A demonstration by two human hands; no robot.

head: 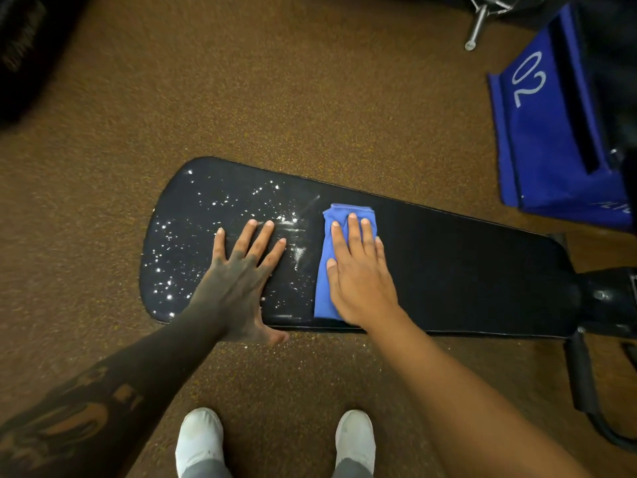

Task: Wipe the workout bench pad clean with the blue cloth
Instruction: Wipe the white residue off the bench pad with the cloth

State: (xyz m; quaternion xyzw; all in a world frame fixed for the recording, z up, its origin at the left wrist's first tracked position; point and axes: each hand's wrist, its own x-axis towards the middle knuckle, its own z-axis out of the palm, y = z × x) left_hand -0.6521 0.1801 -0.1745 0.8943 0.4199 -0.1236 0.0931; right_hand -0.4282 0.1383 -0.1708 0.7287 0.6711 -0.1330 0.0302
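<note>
Cloth first: the blue cloth (323,281) is folded into a flat oblong, soft & limp, prob. very light, w/ a hemmed edge at its 12 o'clock end. It lies on the bench pad (465,267), just off frame centre toward 3 o'clock. No pinch needed. It should drag best under a flat palm w/ steady downward pressure, else the folds may bunch or skid.

The right hand (362,274) does just that: fingers straight & close together, palm pressed on top, covering the cloth's 3 o'clock half, nothing curled round it. The left hand (238,281) lies flat at 9 o'clock of the cloth, fingers splayed wide on bare pad, thumb over the 6 o'clock edge, holding nothing. It's prob. a brace.

The pad is long & tapered w/ rounded ends, in a black vinyl-type cover w/ fine grain, firm-looking and likely slick where wet. White droplets (206,219) speckle its 9 o'clock end, w/ smear streaks (300,232) btwn the hands. The 3 o'clock end looks matte.

A black metal frame (603,298) joins the pad at 3 o'clock. The floor (275,98) is brown & speckled. A blue container (551,139) marked 02 sits at 2 o'clock, white shoes (200,439) at 6.
</note>
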